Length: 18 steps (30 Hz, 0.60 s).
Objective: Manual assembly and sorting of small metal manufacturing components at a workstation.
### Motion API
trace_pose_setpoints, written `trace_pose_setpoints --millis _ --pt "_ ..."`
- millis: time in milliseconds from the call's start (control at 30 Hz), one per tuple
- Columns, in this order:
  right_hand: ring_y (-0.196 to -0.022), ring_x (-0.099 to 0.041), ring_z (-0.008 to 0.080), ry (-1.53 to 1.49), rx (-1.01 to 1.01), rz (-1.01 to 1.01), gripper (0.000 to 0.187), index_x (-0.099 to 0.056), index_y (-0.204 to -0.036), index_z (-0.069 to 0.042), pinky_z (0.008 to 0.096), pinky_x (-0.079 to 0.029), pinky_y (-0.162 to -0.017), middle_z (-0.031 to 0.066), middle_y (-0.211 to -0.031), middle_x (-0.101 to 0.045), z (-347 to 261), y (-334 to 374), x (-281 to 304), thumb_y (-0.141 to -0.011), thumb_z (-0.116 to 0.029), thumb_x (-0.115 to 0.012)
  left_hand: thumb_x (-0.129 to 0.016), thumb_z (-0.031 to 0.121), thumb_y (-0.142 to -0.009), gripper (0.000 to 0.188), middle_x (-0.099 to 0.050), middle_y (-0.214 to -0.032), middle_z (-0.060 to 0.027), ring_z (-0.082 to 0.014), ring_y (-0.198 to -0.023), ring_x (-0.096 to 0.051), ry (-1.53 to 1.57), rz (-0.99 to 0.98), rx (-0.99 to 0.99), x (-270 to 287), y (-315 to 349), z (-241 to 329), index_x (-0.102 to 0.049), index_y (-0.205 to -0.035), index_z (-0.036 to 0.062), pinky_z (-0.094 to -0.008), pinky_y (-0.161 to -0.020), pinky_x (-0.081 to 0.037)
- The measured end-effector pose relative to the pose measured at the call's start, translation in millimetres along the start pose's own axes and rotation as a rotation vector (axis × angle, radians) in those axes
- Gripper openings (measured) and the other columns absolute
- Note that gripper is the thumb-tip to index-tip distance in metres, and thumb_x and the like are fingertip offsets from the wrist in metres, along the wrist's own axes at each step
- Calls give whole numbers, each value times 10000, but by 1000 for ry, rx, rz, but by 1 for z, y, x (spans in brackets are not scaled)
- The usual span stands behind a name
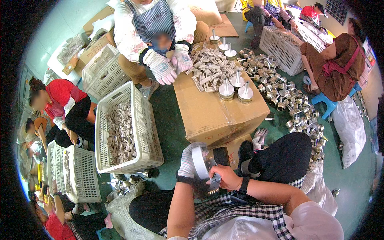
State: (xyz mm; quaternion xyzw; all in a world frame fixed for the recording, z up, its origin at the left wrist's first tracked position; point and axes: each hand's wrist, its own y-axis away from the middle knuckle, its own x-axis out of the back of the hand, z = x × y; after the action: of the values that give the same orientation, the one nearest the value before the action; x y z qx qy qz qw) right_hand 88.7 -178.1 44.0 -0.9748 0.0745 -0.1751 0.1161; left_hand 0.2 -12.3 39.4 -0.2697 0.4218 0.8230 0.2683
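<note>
My left hand point(187, 163), in a whitish knitted glove, is closed around the side of a tape dispenser point(201, 164) with a wide pale grey ring. My bare right hand point(227, 177), a dark band at its wrist, pinches the metal end with the toothed edge. Both hands hold it above my lap, in front of a cardboard box point(220, 114). On the box lies a heap of small pale metal levers point(212, 68). Several round metal pieces with upright stems point(245, 94) stand along its right side and far end.
A white crate point(158, 150) of similar levers stands to the left. Many metal fittings point(296, 108) cover the floor at right. A loose glove point(260, 138) lies by my shoe. Across the box sits a co-worker with gloved hands point(162, 68); other people work around crates at both sides.
</note>
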Motion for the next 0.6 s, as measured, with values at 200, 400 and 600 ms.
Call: trace_pose_setpoints --millis 200,400,600 --pt "-667 -580 281 -29 -18 1 287 -506 -819 -86 341 -455 -593 88 -727 -558 1 1 -3 -705 -134 -765 -520 189 -821 262 -584 -645 -135 -252 -549 -564 -161 69 -111 2 2 -4 -595 -896 -50 -291 -476 -449" --pt "-669 -576 275 -90 -27 -11 299 -506 -818 -88 335 -453 -589 81 -724 -552 14 4 -9 -689 -110 -775 -539 216 -809 267 -602 -665 -130 -248 -561 -583 -148 39 -92 9 -4 -4 -601 -900 -27 -299 -493 -474" --pt "-664 -568 270 -40 -14 17 302 -508 -820 -89 333 -451 -587 79 -726 -549 3 2 -4 -685 -100 -777 -547 212 -804 260 -602 -666 -121 -238 -569 -586 -188 59 -93 7 -2 -6 -597 -916 -17 -295 -513 -487"
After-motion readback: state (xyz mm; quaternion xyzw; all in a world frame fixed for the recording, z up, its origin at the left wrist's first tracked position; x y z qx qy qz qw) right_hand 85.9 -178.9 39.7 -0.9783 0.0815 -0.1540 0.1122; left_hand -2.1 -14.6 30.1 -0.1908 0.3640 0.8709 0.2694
